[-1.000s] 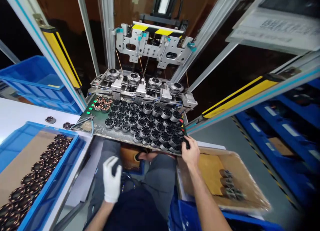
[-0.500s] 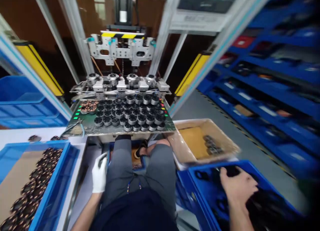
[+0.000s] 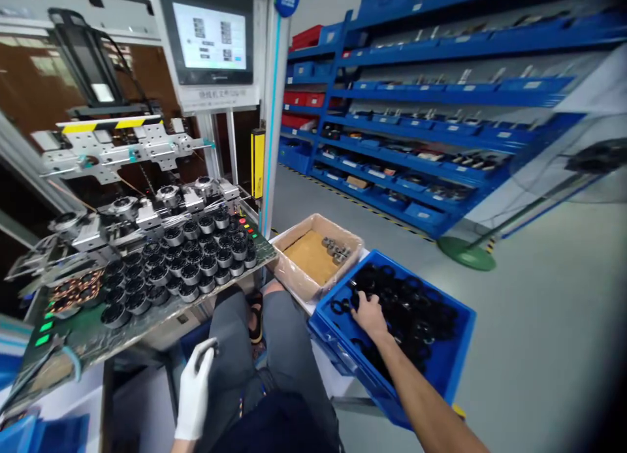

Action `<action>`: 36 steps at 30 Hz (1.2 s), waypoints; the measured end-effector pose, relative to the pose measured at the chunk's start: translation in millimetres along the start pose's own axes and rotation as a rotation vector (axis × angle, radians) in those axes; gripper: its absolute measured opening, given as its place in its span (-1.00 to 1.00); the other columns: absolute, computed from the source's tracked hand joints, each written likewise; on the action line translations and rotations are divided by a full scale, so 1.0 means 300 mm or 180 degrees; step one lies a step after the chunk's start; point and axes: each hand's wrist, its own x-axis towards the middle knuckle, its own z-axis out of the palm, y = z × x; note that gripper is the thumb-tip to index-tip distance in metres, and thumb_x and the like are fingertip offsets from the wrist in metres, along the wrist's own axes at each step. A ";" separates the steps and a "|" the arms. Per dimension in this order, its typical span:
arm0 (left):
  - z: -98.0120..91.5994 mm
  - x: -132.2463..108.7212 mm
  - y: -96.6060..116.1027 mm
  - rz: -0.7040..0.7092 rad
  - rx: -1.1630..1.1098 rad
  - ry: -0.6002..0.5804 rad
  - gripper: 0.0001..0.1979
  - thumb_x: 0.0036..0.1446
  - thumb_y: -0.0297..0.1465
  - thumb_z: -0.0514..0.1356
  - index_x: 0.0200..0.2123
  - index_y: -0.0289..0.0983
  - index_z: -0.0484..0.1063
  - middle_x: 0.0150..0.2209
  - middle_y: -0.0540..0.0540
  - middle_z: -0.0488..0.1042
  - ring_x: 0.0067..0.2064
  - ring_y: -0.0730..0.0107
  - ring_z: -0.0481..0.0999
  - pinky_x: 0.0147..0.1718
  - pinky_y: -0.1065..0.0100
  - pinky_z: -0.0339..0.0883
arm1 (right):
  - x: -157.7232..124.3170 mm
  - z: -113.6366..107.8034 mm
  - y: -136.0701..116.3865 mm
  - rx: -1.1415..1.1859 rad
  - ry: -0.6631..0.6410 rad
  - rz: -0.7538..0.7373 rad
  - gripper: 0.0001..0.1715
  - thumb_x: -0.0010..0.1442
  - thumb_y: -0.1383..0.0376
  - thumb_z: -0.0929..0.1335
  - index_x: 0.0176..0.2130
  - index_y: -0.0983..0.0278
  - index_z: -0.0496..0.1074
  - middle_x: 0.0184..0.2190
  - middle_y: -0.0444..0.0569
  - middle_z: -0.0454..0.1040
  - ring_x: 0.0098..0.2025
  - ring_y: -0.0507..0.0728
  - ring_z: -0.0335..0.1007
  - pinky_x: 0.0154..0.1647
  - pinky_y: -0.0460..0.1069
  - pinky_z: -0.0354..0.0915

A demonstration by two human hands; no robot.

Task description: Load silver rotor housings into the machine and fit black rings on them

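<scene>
My right hand (image 3: 371, 314) reaches into a blue bin (image 3: 337, 355) at the right, its fingers bent down around a black plastic ring. Many more black plastic rings (image 3: 411, 309) lie heaped in that bin around the fingers. My left hand (image 3: 194, 384), in a white glove, is held above my left thigh with fingers curled. Something dark shows between its thumb and fingers, too small to make out. Black-topped metal stator cores (image 3: 191, 270) stand stacked in rows on the machine table (image 3: 166, 316). Copper-wound stators (image 3: 78, 290) sit at its left end.
Behind the stacks stands a winding machine (image 3: 117, 149) with several fixtures and a screen (image 3: 210, 38). A plastic-lined carton (image 3: 287, 254) holds a few metal parts. Pliers (image 3: 59, 348) lie at the table's left corner. Blue shelving (image 3: 337, 107) and a green-based stand (image 3: 465, 252) are farther right.
The view has swung right, bringing the bin and shelving further in. My right hand's fingers now point down among the black rings. The left hand stays near my thigh.
</scene>
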 end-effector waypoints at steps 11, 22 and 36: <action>0.463 0.122 0.391 0.0617 0.0191 -0.1275 -0.63 0.24 0.13 0.15 -0.20 0.17 0.69 -0.06 -0.20 0.76 0.09 -0.24 0.80 0.19 -0.19 0.65 | 0.047 0.066 0.008 0.0396 -0.0925 -0.0501 -0.45 0.53 0.06 0.51 0.34 0.26 0.50 0.32 0.16 0.52 0.26 0.31 0.56 0.29 0.30 0.58; 1.504 0.608 0.926 0.1597 0.1785 -0.2017 -0.59 0.53 -0.26 0.32 0.34 -0.25 0.55 0.32 -0.26 0.60 0.35 0.05 0.61 0.46 -0.09 0.43 | -0.027 0.063 -0.079 0.1167 -0.1590 -0.0550 -0.45 0.50 0.05 0.54 0.30 0.26 0.52 0.33 0.15 0.51 0.26 0.31 0.55 0.31 0.32 0.56; 1.849 0.808 0.865 0.1001 0.3067 -0.2488 -0.59 0.46 -0.20 0.43 0.22 -0.31 0.60 0.30 -0.28 0.59 0.33 -0.03 0.60 0.35 -0.17 0.54 | -0.042 -0.042 -0.027 0.0965 -0.2407 -0.0750 -0.54 0.49 0.05 0.55 0.22 0.24 0.59 0.19 0.09 0.61 0.23 0.29 0.59 0.34 0.30 0.54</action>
